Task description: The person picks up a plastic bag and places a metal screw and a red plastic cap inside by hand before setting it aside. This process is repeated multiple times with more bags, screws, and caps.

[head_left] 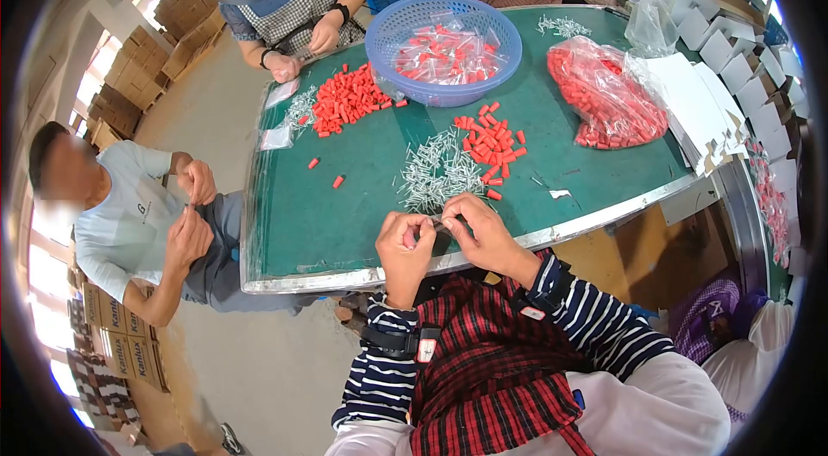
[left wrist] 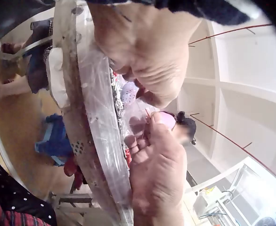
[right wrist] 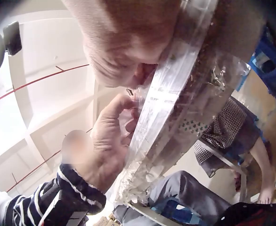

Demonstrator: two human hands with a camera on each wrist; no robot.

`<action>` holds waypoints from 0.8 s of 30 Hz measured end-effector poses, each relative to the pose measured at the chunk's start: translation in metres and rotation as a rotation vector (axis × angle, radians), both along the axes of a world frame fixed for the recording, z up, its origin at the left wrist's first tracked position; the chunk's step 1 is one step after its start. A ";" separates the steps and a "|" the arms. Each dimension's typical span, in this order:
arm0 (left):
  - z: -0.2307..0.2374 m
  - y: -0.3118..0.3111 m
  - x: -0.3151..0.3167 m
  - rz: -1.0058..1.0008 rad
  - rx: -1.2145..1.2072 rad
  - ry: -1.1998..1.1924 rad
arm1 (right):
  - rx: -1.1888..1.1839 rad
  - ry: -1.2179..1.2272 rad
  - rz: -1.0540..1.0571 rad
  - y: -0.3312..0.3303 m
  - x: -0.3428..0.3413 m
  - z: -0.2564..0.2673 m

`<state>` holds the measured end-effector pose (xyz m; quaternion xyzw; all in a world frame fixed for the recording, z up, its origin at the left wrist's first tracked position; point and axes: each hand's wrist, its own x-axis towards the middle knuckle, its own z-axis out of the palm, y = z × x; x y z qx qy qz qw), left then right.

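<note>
Both hands meet just over the table's near edge, fingertips close together. My left hand (head_left: 404, 254) is curled, and my right hand (head_left: 485, 238) pinches with thumb and forefinger. Between them is a small clear plastic bag (left wrist: 134, 118), its film spread beside the right thumb in the left wrist view. The fingers hide much of the bag, and I cannot tell what is inside. Right beyond the hands lies a heap of silver screws (head_left: 438, 169). Loose red plastic wall plugs (head_left: 493, 144) adjoin it.
A blue basket (head_left: 379, 59) of filled bags stands at the back. Farther left lies another pile of red plugs (head_left: 349, 100); a large bag of plugs (head_left: 604, 98) sits right. White sheets (head_left: 690, 102) line the right edge. People work at the left and far sides.
</note>
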<state>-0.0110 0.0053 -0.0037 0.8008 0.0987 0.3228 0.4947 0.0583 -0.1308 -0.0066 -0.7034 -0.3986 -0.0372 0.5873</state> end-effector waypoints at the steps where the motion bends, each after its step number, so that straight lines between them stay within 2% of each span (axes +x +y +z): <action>1: 0.000 -0.001 0.000 0.011 -0.016 0.005 | -0.001 0.000 0.000 0.000 0.000 0.000; 7: 0.006 -0.001 -0.004 -0.040 -0.097 -0.008 | 0.013 -0.029 -0.048 -0.002 -0.003 0.003; 9: 0.004 0.001 -0.004 -0.065 -0.101 -0.017 | -0.004 -0.234 -0.026 -0.004 -0.002 0.003; 12: 0.006 0.002 -0.006 -0.108 -0.119 -0.028 | -0.049 -0.291 -0.060 -0.004 -0.006 0.004; 16: 0.006 0.005 -0.009 -0.145 -0.122 -0.012 | -0.044 -0.299 -0.062 -0.001 -0.007 0.005; 21: 0.006 0.004 -0.008 -0.112 -0.193 -0.070 | -0.193 -0.349 0.061 -0.002 -0.006 0.008; 23: 0.011 0.002 -0.008 -0.111 -0.188 -0.073 | -0.127 -0.298 0.001 -0.002 -0.004 -0.001; 24: 0.016 0.000 -0.009 -0.139 -0.094 -0.038 | -0.062 -0.247 -0.057 -0.002 -0.004 -0.003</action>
